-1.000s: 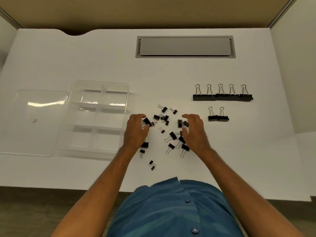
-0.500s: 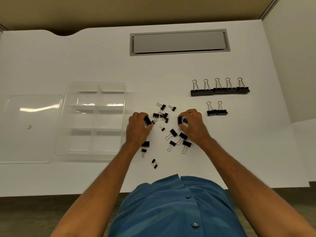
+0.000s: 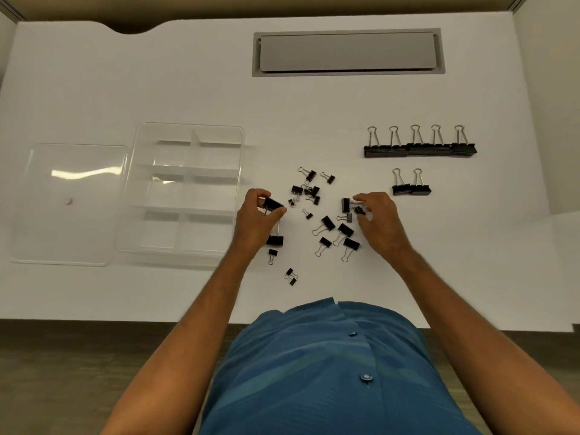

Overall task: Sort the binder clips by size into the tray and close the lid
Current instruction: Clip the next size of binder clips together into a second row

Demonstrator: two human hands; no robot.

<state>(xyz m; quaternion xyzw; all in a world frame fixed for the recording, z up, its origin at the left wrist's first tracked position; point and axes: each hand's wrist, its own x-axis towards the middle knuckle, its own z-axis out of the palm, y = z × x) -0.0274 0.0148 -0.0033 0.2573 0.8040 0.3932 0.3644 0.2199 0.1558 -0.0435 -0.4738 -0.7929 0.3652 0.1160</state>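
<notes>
A clear divided tray (image 3: 138, 196) lies left of centre with its compartments bare. Its clear lid (image 3: 72, 208) lies flat to the left, touching the tray. Several small and medium black binder clips (image 3: 326, 222) are scattered on the white table between my hands. My left hand (image 3: 255, 219) pinches a medium black clip (image 3: 272, 203) just right of the tray. My right hand (image 3: 378, 219) pinches a medium clip (image 3: 346, 205) by its wire handles, with a small clip (image 3: 359, 210) at its fingertips.
A row of several large clips (image 3: 419, 149) stands at the back right, with two more large clips (image 3: 411, 189) in front of it. A grey cable hatch (image 3: 346, 53) is set into the table's far side. The table's near edge (image 3: 125, 318) runs below my forearms.
Both hands have curled tighter round their clips and lifted them slightly off the table. The view has shifted a little; the other clips, tray and lid lie as before.
</notes>
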